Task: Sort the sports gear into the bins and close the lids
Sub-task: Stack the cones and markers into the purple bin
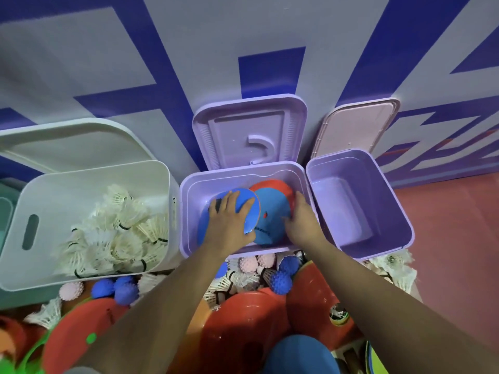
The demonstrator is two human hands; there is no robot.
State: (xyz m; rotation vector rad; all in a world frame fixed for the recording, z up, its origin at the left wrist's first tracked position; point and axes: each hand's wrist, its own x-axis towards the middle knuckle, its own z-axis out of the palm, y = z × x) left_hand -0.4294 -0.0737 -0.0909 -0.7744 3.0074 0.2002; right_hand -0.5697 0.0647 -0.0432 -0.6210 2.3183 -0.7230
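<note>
left hand [229, 224]: fingers flat on blue disc [244, 203] | right hand [301, 221]: fingers grip red disc [278, 186] edge | in purple bin [186, 211]

Three bins open, lids tipped back at the wall, gear part-sorted.
We see the white bin [81, 211] at left, packed with white shuttlecocks [118, 225], its white lid [67, 141] tilted back. The middle purple bin [186, 211] holds flat blue discs [270, 220] overlapping a red disc [278, 186], with its purple lid [249, 130] upright behind. The right purple bin [359, 203] has a pink lid [359, 125]. In front we've got a loose pile: blue spiky balls [280, 282], pink spiky balls [248, 264], large red round pieces [243, 319].
</note>
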